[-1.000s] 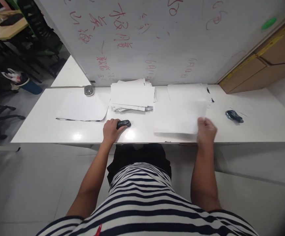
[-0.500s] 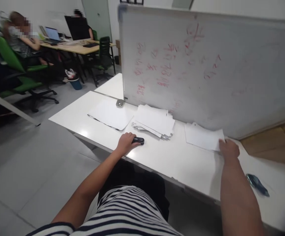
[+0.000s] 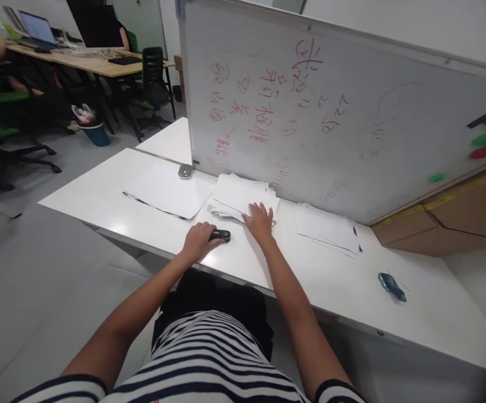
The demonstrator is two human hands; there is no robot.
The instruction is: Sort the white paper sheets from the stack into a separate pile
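My left hand [image 3: 198,242] is closed around a black stapler [image 3: 222,235] near the table's front edge; the stapler's rounded end sticks out to the right. With fingers spread, my right hand [image 3: 260,223] rests on the near right side of an uneven stack of white paper [image 3: 243,193]. To the right of that stack lies a second, thinner set of sheets [image 3: 325,226]. On the left is a flat sheet pile [image 3: 165,190] with a dark edge, and a grey computer mouse [image 3: 185,171] lies at its far corner.
A whiteboard [image 3: 243,50] with red writing stands along the back of the white table [image 3: 83,196]. A dark blue-green object [image 3: 392,287] lies at the right, near cardboard boxes [image 3: 465,218]. Behind on the left are a bin [image 3: 95,134], chairs, a desk and two people.
My right hand has let go of the sheets on the right and moved left onto the larger stack. My left hand still holds the stapler. The view has turned to the right.
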